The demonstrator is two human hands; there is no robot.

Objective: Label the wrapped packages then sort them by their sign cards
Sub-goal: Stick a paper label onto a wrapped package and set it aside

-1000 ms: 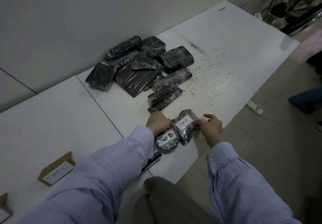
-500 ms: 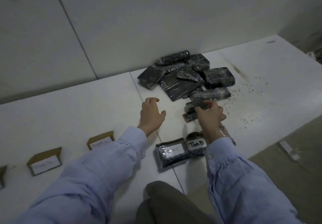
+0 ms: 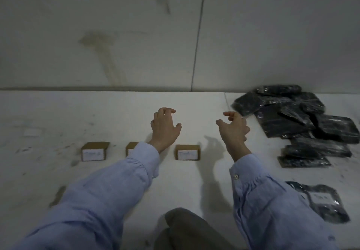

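Left hand (image 3: pixel 165 127) and right hand (image 3: pixel 232 129) hover empty, fingers loosely spread, beyond the cards (image 3: pixel 188 152). The labelled package (image 3: pixel 336 213) lies near right; read its label (image 3: pixel 322 198) before matching a card.

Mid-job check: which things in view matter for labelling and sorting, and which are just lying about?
Job: sign cards, wrapped package pile, labelled package beside the right sleeve.
Lying about: dark mark on the table near the left sleeve, unclear what.
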